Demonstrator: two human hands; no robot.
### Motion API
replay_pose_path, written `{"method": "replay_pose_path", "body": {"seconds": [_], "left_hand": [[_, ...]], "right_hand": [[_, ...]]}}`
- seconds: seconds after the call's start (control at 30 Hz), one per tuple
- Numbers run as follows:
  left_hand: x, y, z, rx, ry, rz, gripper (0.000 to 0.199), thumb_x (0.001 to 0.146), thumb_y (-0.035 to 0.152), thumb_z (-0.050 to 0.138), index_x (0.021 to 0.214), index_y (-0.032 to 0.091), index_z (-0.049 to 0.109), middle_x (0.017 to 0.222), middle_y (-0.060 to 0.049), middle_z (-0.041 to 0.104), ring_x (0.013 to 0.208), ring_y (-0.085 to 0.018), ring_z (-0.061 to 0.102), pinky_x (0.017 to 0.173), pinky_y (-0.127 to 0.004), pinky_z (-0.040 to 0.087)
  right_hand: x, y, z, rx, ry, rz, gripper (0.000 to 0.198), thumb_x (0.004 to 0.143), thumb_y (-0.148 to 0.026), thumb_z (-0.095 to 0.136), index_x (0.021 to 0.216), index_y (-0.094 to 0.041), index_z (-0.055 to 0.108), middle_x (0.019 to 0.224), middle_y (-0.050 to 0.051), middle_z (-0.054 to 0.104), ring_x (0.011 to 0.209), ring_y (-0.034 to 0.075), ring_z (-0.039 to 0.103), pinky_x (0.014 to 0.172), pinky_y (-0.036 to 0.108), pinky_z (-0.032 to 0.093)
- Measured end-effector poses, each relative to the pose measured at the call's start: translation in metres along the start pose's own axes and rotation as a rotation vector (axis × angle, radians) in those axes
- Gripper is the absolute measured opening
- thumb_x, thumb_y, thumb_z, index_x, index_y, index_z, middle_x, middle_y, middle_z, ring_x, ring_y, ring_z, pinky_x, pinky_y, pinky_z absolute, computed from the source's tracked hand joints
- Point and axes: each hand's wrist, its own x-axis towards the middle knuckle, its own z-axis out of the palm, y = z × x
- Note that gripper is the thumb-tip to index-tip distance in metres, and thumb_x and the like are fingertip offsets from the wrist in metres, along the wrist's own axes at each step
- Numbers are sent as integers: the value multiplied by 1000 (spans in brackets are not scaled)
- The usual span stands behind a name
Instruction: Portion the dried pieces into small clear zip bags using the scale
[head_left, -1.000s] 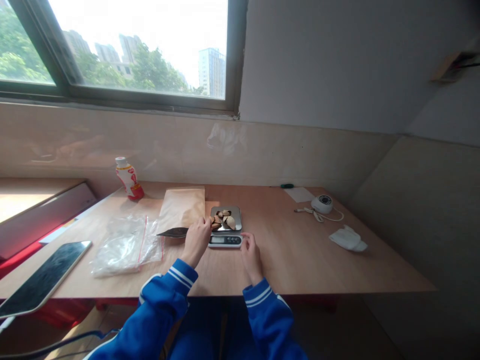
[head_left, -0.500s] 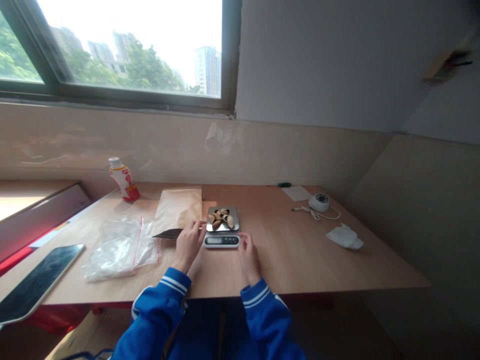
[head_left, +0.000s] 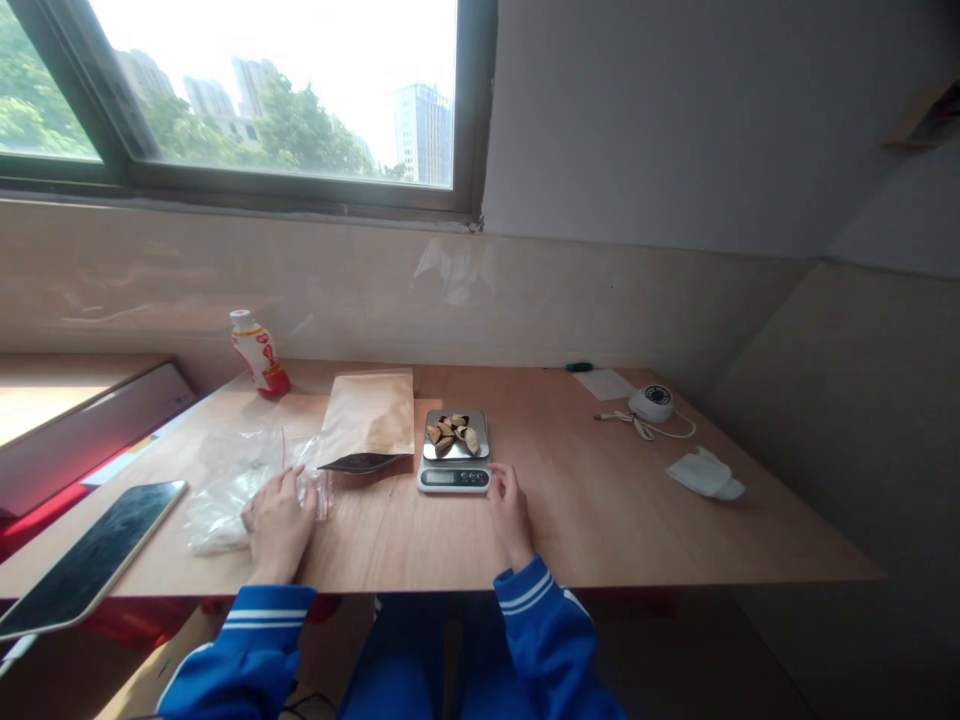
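Note:
A small digital scale (head_left: 454,481) stands on the table, its steel platform holding several brown, dried, shell-like pieces (head_left: 454,434). My right hand (head_left: 511,512) rests at the scale's right front corner, fingers loosely bent and fingertips against its edge. Over the clear zip bags (head_left: 225,500) lies my left hand (head_left: 281,522), its fingers spread on the plastic; whether they pinch any of it is hard to see. Between the bags and the scale is a kraft paper pouch (head_left: 371,410), lying flat with its dark mouth gaping toward me.
At the left edge lies a phone (head_left: 97,555). Behind the bags stands a white and red bottle (head_left: 260,355). To the right are a white round device with a cable (head_left: 651,403), a crumpled tissue (head_left: 706,474), a paper sheet (head_left: 604,384) and a green-handled tool (head_left: 579,367).
My left hand has moved left and toward me, from beside the scale and pouch onto the clear bags. My right hand stays at the scale. The view has shifted slightly.

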Motion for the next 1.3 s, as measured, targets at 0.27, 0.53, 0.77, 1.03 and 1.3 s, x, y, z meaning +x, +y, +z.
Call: {"method": "replay_pose_path", "body": {"seconds": [0.27, 0.53, 0.77, 1.03, 1.3], "left_hand": [[2, -14, 1, -20, -149, -63, 39, 88, 35, 39, 112, 16, 62, 117, -15, 64, 108, -34, 55, 90, -47, 37], [3, -9, -4, -214, 358, -67, 34, 91, 34, 41, 106, 16, 66, 113, -13, 68, 119, -29, 53, 103, -47, 24], [-16, 36, -17, -406, 548, 181, 27, 91, 28, 49, 112, 21, 64, 120, -10, 66, 118, -26, 55, 100, -44, 24], [-51, 100, -15, -592, 411, 574, 33, 87, 15, 54, 119, 22, 57, 122, -11, 63, 116, -23, 57, 92, -37, 38], [-70, 124, -14, -778, 191, 789, 41, 87, 11, 46, 128, 18, 45, 125, -14, 61, 116, -22, 57, 91, -38, 42]], "right_hand": [[0, 2, 1, -21, 4, -13, 27, 89, -36, 38, 102, -22, 57, 88, 6, 68, 76, 22, 64, 61, 29, 47], [0, 2, 0, 4, -1, -13, 26, 88, -36, 39, 101, -22, 57, 89, 7, 68, 75, 22, 64, 58, 29, 46], [1, 1, 0, 50, 27, -25, 26, 89, -38, 39, 99, -21, 57, 83, 5, 66, 70, 20, 61, 61, 30, 46], [-23, -30, 5, 194, -96, -180, 28, 91, -41, 43, 103, -20, 57, 94, 6, 64, 78, 18, 59, 69, 29, 48], [-48, -72, 5, 198, -122, -261, 19, 89, -37, 51, 82, -21, 57, 75, 0, 57, 65, 14, 53, 62, 25, 45]]}}
